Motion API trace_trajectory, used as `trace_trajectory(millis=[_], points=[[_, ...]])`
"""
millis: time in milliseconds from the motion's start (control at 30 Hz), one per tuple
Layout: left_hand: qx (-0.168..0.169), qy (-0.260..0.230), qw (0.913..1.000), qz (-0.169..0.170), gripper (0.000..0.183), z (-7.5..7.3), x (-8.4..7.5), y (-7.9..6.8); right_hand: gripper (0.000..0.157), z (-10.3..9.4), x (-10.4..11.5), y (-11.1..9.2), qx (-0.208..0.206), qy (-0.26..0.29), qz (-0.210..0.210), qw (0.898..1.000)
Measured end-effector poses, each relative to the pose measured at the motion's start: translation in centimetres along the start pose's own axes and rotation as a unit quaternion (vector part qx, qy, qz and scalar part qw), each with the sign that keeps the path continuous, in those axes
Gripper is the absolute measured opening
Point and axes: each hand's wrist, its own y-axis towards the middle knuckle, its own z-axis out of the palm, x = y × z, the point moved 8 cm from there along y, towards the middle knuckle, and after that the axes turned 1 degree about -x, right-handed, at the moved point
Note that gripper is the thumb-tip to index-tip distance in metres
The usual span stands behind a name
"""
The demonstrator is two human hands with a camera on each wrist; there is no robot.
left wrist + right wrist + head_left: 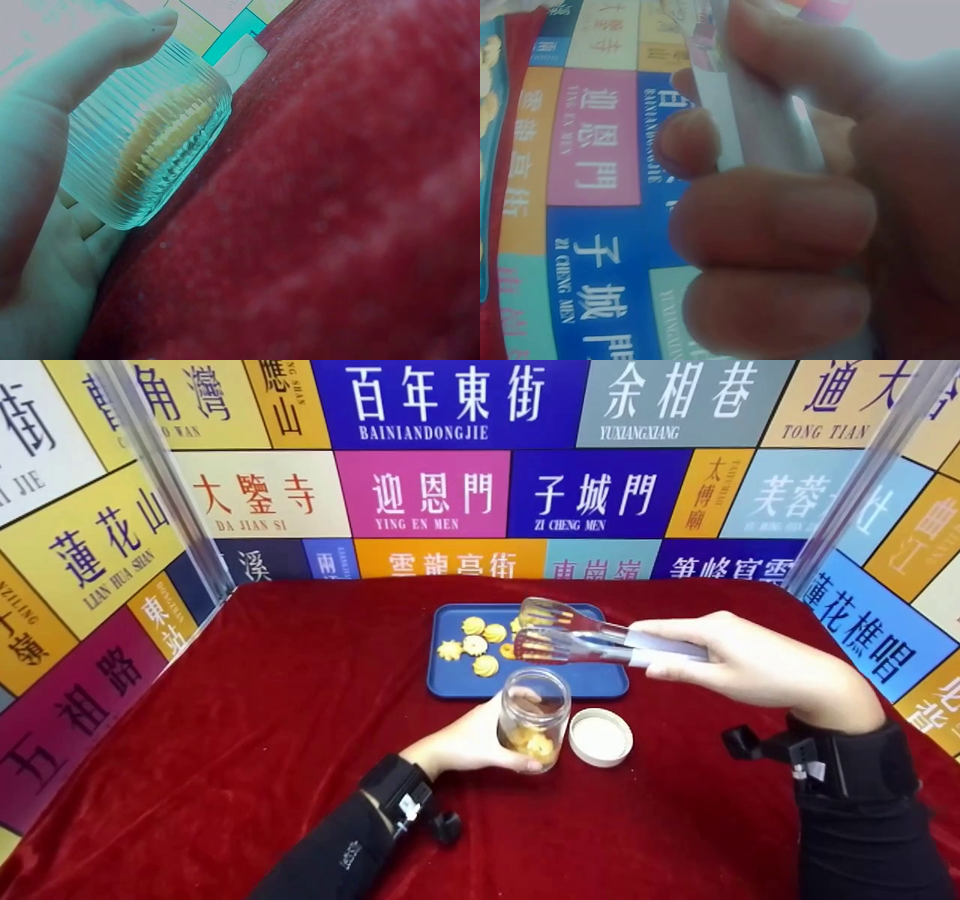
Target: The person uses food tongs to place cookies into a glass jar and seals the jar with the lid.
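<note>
Head view: left hand (466, 741) clamps jar (535, 716), right hand (750, 661) clamps tongs (551, 646). Squeeze lightly; cookies (486, 665) beyond fingers (664, 626) maybe ungripped.

Ahead of me stands a back wall (499, 487) of coloured panels, blue, pink, orange, cream and grey, printed with large Chinese characters and Latin letters. More panels cover the left wall (90, 540) and the right wall (896, 585). Where the walls meet I see a shiny left post (154, 472) and right post (855, 495). Dark red velvety cloth (225, 780) covers my surface. White light glares at my right wrist view's upper corner.
</note>
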Motion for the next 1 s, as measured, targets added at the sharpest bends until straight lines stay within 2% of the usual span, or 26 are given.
trace_trajectory(millis=[167,400,667,800,1000], points=[[-0.001,-0.001,1.0,0.003,0.085,0.0,-0.1,0.0,0.045,0.2,0.7,-0.3,0.021,0.006,-0.005,1.0],[0.004,-0.01,0.9999,0.006,0.085,0.1,-0.1,0.0,0.035,1.0,0.2,-0.2,0.057,0.029,-0.003,0.998],[0.006,-0.014,0.9996,0.024,0.089,0.2,-0.4,0.0,0.036,1.9,0.0,0.3,0.094,0.024,0.003,0.995],[0.007,-0.012,0.9995,0.03,0.09,0.3,-0.5,0.1,0.036,1.9,0.0,0.2,0.097,0.027,0.024,0.995],[0.007,-0.007,0.9998,0.018,0.087,0.2,-0.3,0.1,0.035,1.8,-0.1,0.2,0.085,0.039,0.046,0.995]])
